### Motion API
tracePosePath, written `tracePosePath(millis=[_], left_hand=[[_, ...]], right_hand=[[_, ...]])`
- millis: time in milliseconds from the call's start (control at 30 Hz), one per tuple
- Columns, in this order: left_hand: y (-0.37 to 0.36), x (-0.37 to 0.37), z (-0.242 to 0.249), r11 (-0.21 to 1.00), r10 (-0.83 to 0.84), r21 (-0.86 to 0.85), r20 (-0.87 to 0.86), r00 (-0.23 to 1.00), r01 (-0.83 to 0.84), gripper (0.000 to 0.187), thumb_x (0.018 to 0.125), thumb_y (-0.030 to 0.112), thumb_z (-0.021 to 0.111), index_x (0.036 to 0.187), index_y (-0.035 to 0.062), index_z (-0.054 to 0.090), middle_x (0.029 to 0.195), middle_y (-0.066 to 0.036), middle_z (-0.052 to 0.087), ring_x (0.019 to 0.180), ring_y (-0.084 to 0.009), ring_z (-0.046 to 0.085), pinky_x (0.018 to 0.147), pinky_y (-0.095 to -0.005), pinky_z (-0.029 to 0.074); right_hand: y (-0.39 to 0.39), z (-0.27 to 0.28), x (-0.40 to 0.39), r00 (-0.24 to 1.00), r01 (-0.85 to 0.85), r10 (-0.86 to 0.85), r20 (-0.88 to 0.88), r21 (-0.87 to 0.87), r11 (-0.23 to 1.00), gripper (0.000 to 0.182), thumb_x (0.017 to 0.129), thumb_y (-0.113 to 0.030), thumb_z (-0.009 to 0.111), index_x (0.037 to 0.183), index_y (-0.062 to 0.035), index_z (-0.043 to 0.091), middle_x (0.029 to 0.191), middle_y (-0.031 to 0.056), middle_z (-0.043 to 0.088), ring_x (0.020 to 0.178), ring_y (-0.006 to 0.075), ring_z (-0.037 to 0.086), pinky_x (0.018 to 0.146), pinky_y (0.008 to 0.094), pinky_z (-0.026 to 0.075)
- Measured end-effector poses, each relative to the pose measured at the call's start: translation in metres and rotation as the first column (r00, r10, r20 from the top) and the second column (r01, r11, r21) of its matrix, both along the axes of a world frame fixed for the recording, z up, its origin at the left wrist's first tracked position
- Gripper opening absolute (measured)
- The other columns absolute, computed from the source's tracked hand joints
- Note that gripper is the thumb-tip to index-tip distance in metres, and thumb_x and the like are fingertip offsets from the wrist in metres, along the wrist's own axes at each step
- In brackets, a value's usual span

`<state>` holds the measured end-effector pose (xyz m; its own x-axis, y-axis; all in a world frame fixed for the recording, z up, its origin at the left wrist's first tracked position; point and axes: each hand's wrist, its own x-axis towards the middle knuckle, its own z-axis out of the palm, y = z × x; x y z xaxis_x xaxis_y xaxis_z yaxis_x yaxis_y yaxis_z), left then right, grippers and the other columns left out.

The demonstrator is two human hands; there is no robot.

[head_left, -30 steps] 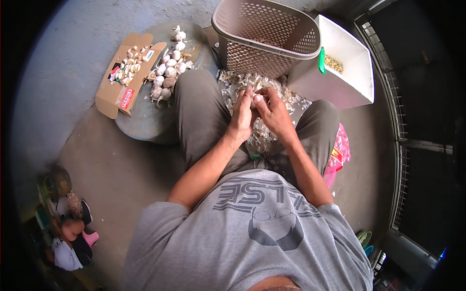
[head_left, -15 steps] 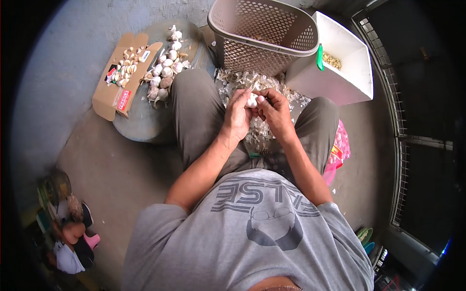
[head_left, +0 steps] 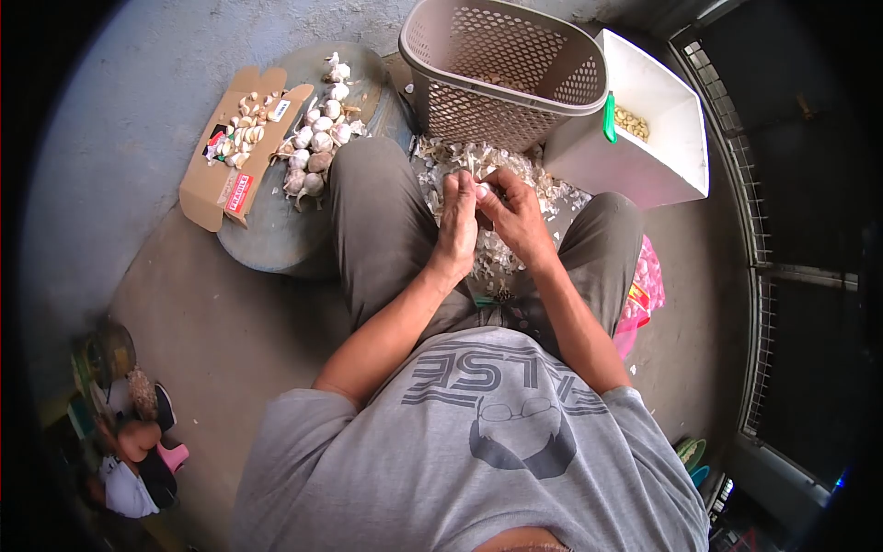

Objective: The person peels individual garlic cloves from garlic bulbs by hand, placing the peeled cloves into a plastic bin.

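Observation:
Above the gap between the knees, my left hand (head_left: 457, 225) and my right hand (head_left: 518, 216) meet around a garlic bulb (head_left: 483, 190). Fingers and palms hide most of the bulb; only a small pale part shows. My left hand is seen edge-on with its fingers pointing away, pressed against the bulb. The right thumb and fingers are bent closed on the bulb from the other side. Below the hands, a heap of papery garlic skins (head_left: 497, 258) covers the floor between the legs.
On a round low table (head_left: 267, 248) at left are whole garlic bulbs (head_left: 320, 140) and a cardboard box (head_left: 200, 195) holding loose cloves (head_left: 244, 138). Ahead stand a perforated plastic basket (head_left: 478, 115) and a white container (head_left: 589, 166) with peeled cloves (head_left: 633, 123). A pink bag (head_left: 648, 276) lies by the right knee.
My left hand has turned more edge-on and its fingers have straightened, covering more of the bulb. The right hand has shifted slightly closer over it.

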<state>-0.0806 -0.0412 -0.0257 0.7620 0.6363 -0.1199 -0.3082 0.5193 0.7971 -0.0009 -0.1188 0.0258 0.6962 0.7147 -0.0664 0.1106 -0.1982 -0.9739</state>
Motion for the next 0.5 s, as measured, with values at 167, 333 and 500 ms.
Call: tracePosePath(millis=[167, 333, 500], left_hand=[[0.005, -0.004, 0.013, 0.952, -0.063, -0.295, 0.088, 0.994, 0.087, 0.045, 0.103, 0.056, 0.051, 0.113, 0.0126, 0.051, 0.097, 0.001, 0.056, 0.087, -0.0112, 0.056, 0.078, -0.0306, 0.047], [0.008, -0.012, 0.026, 0.937, -0.138, -0.312, 0.078, 0.987, 0.155, 0.041, 0.102, 0.053, 0.053, 0.109, 0.0123, 0.053, 0.082, -0.001, 0.059, 0.067, -0.0146, 0.058, 0.053, -0.0329, 0.049], [0.016, -0.001, 0.016, 0.948, -0.118, -0.292, 0.057, 0.991, 0.13, 0.036, 0.103, 0.047, 0.055, 0.104, 0.0105, 0.057, 0.083, -0.002, 0.063, 0.067, -0.0142, 0.062, 0.052, -0.0308, 0.051]], right_hand=[[-0.003, 0.0, 0.002, 0.972, -0.055, 0.077, -0.221, 0.104, 0.993, 0.022, 0.1, -0.022, 0.068, 0.097, -0.0008, 0.062, 0.069, -0.0009, 0.057, 0.059, 0.0044, 0.05, 0.05, 0.0223, 0.039], [-0.011, 0.003, 0.003, 0.952, -0.09, 0.1, -0.29, 0.048, 0.995, 0.018, 0.102, -0.017, 0.063, 0.098, 0.001, 0.062, 0.072, 0.0038, 0.061, 0.052, 0.0071, 0.053, 0.043, 0.0221, 0.042], [-0.013, 0.001, 0.009, 0.957, -0.097, 0.135, -0.258, 0.157, 0.983, 0.014, 0.101, -0.008, 0.06, 0.106, 0.0043, 0.065, 0.084, 0.008, 0.067, 0.055, 0.0098, 0.059, 0.046, 0.0252, 0.049]])
